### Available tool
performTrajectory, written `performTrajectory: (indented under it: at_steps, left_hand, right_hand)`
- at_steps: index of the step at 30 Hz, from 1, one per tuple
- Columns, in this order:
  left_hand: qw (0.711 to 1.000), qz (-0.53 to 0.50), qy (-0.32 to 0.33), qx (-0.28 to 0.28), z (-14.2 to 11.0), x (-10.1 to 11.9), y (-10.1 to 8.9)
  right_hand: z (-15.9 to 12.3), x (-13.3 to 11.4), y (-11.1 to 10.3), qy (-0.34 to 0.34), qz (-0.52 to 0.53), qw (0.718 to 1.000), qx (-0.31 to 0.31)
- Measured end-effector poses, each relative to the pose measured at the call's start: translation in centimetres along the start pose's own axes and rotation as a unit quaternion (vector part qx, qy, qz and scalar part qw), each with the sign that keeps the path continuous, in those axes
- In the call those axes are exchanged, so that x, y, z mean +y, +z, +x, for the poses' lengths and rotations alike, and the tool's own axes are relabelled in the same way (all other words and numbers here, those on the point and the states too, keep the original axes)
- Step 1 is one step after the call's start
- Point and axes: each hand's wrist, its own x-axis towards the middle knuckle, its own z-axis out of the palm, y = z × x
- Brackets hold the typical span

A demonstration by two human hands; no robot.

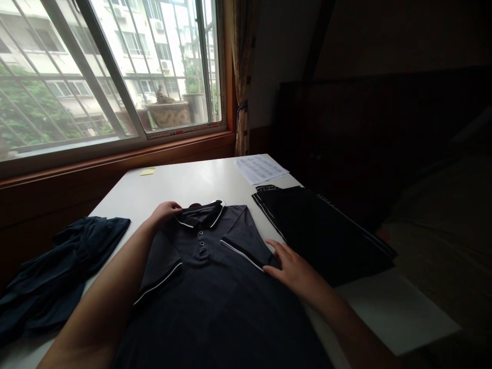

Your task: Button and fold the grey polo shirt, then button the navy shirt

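Note:
A dark grey-blue polo shirt (230, 297) lies front up on the table, with its buttoned placket facing me. Its collar and sleeve hems carry thin white stripes. At the collar's left side my left hand (166, 211) is closed, its fingers gripping the cloth near the shoulder. My right hand (290, 265) lies by the hem of the right sleeve (246, 238). Its thumb touches the sleeve's corner, and the fingers are spread apart from the thumb. Two small round things, one brown and one whitish, partly show behind the collar.
A white table (192, 179) stands below a barred window. Dark garments with white trim (326, 236) lie on its right side. Crumpled dark cloth (69, 271) lies over the left edge. Printed sheets (259, 168) and a yellow sticky note (147, 171) rest at the far end.

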Motion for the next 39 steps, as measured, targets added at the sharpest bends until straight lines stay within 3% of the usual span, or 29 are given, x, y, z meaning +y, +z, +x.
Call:
performTrajectory:
  at_steps: [4,11,16,21,27,31,34,36,39]
  left_hand:
    - [0.999,-0.011,0.002,0.030,0.0,-1.1,-0.2]
    - [0.996,-0.006,-0.024,0.086,0.3,-5.1,-1.3]
    - [0.992,0.007,-0.052,0.111,0.5,-8.2,-2.5]
    - [0.987,0.017,-0.079,0.138,0.3,-10.5,-3.7]
    - [0.975,0.031,-0.109,0.190,-1.0,-12.4,-5.3]
    - [0.967,0.040,-0.120,0.223,-2.4,-12.8,-6.4]
    - [0.963,0.050,-0.109,0.242,-3.5,-12.4,-6.9]
    - [0.961,0.059,-0.092,0.255,-4.5,-11.7,-6.9]
    - [0.963,0.073,-0.024,0.258,-7.3,-10.2,-6.7]
  right_hand:
    - [-1.6,-0.1,-0.4,0.035,0.013,0.997,-0.071]
    - [-3.6,-2.0,0.4,0.048,0.018,0.993,-0.104]
    - [-2.7,-3.5,1.2,0.029,0.038,0.994,-0.093]
    - [1.0,-3.2,1.2,0.036,0.056,0.998,-0.006]
    - [9.6,-1.5,-0.5,-0.014,0.016,0.997,0.073]
    - [15.8,-1.7,-2.4,-0.040,-0.014,0.997,0.064]
    - [18.6,-2.1,-3.0,-0.040,-0.033,0.998,0.034]
    - [18.9,-2.1,-3.0,-0.026,-0.052,0.998,0.010]
    - [17.2,-1.4,-3.1,-0.021,-0.057,0.998,-0.024]
